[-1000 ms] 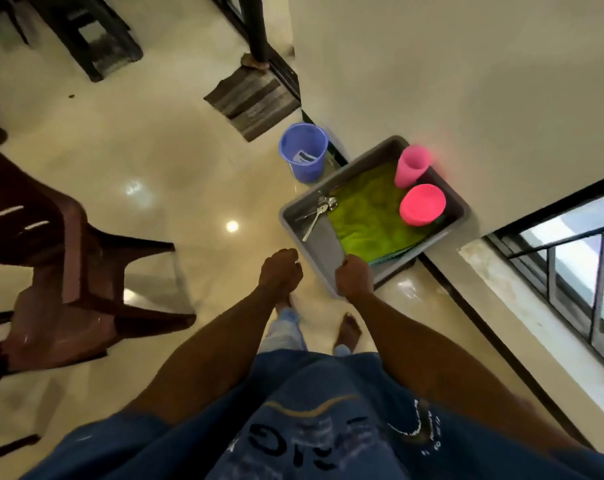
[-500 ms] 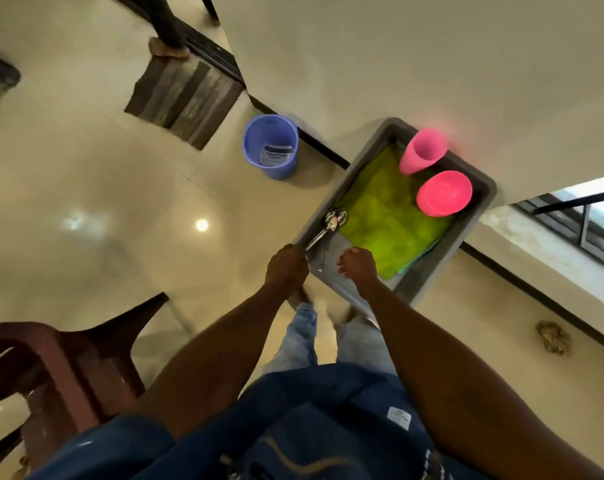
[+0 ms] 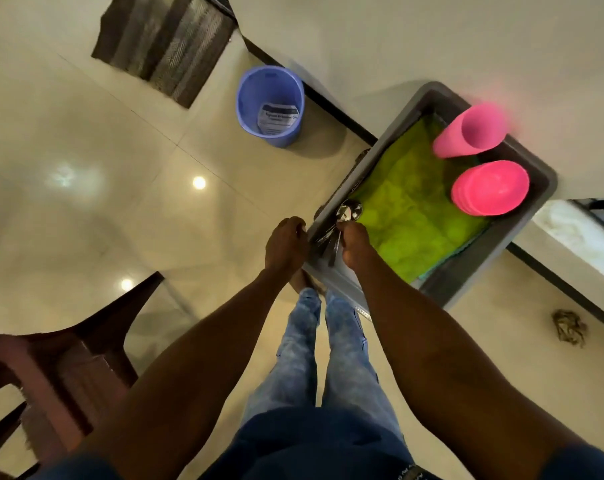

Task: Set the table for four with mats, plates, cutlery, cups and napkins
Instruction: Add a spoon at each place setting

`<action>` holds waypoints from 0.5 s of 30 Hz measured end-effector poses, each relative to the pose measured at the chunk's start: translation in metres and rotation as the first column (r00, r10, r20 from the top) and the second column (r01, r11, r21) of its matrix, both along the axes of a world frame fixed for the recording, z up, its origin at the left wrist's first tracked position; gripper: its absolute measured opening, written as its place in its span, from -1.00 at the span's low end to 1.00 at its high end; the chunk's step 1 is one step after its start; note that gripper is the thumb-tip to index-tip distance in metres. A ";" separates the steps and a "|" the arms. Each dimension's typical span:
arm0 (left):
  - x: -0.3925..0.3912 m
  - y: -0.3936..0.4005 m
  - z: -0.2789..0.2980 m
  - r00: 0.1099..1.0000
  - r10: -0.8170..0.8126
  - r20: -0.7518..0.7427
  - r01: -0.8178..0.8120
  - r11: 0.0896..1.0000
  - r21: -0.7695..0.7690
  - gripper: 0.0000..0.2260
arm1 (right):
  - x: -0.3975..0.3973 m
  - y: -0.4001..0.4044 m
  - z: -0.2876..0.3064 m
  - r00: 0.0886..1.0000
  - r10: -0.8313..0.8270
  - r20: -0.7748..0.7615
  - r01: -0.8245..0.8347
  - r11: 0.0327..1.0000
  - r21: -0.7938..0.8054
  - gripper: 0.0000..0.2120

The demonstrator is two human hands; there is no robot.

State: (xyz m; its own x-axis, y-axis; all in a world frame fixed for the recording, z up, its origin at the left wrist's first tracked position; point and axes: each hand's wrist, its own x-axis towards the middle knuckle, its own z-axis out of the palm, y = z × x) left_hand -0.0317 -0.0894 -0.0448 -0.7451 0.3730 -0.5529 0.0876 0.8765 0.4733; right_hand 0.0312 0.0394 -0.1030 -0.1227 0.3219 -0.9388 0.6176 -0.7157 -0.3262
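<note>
So the person is standing right over a grey rectangular plastic tub [image 3: 522, 244] that sits on the floor against the cream wall, and both hands are down at its near-left corner. The left hand [image 3: 285, 245] is at the tub's left rim, knuckles up, fingers curled over the edge as far as I can see, though whether it really grips the rim or just rests there I can't tell from this angle. The right hand [image 3: 354, 245] is inside the tub with its fingers closed around a bunch of shiny metal spoons [image 3: 342, 223]; one round bowl sticks out on the far side of the hand and the thin handles poke out toward the near-left. Most of the tub floor is covered by a bright lime-green folded cloth stack [image 3: 411, 216], just right of the spoons. In the far-right end of the tub there's a stack of pink plastic cups [image 3: 473, 131] lying tilted on its side, and right next to it, a bit nearer, a stack of round hot-pink plastic plates [image 3: 489, 187] leaning against the tub wall. Off to the left of the tub, by the wall, stands a blue plastic bucket [image 3: 269, 105] with a label inside it, and farther left a dark striped doormat [image 3: 162, 46] lies on the glossy floor. A dark brown plastic chair [image 3: 51, 368] is at the near left.
</note>
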 end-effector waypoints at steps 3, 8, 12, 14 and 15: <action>-0.002 0.000 -0.009 0.999 0.042 0.019 -0.041 0.999 -0.018 -0.83 | -0.008 -0.006 -0.026 0.992 -0.124 -0.015 0.124 0.992 -0.018 -0.76; -0.001 -0.003 -0.016 0.997 0.064 0.042 -0.063 0.998 -0.022 -0.81 | -0.017 -0.003 -0.004 0.983 -0.186 -0.012 0.183 0.975 -0.124 -0.70; 0.004 -0.003 -0.016 0.997 0.071 0.037 -0.070 0.997 -0.034 -0.80 | -0.018 -0.004 -0.005 0.988 -0.152 -0.042 0.145 0.980 -0.139 -0.71; 0.005 -0.003 -0.014 0.996 0.082 0.033 -0.081 0.996 -0.034 -0.80 | -0.015 -0.003 -0.007 0.994 -0.091 -0.060 0.086 0.992 -0.093 -0.78; 0.007 -0.002 -0.012 0.996 0.079 0.031 -0.078 0.996 -0.034 -0.80 | -0.013 -0.002 -0.005 0.997 -0.041 -0.062 0.038 0.998 -0.058 -0.87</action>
State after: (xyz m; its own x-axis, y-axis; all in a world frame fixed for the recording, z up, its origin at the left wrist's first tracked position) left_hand -0.0250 -0.0917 -0.0566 -0.7530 0.2956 -0.5879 0.0035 0.8952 0.4456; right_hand 0.0179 0.0378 -0.1081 -0.1704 0.2738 -0.9466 0.5681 -0.7576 -0.3214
